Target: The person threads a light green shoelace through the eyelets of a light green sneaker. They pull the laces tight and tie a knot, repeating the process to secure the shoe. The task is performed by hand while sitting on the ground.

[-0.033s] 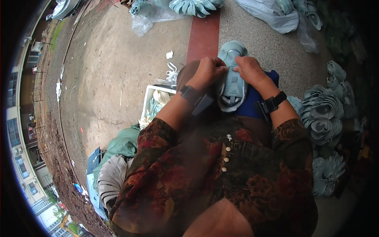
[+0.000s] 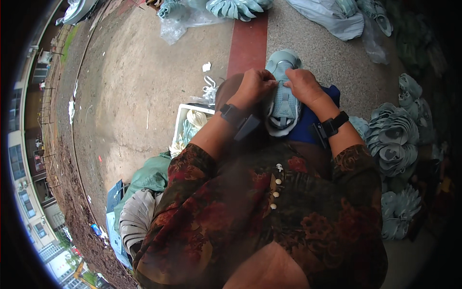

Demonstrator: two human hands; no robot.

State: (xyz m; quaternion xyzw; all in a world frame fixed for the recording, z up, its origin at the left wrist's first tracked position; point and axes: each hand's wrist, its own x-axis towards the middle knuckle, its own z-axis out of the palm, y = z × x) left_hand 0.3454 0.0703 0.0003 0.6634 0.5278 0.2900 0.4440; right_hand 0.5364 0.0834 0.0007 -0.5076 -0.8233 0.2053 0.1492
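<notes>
A pale blue-green shoe upper (image 2: 285, 108) with a mesh tongue rests over my lap, its toe pointing away from me. My left hand (image 2: 257, 87) is closed in a pinch at the left edge of its throat. On the opposite edge, the thumb and fingers of my right hand (image 2: 304, 85) are pressed together on the upper. Whether a lace lies between the fingertips is too small to make out. Beneath the upper and my right wrist shows a dark blue cloth (image 2: 331, 96). Both wrists carry black bands.
A white box (image 2: 179, 119) with pale laces stands left of my knee. Stacked uppers (image 2: 392, 137) lie on the right, more uppers (image 2: 239, 7) on the floor ahead. Near my left side are a green bag (image 2: 147, 174) and a grey stack of pieces (image 2: 136, 216).
</notes>
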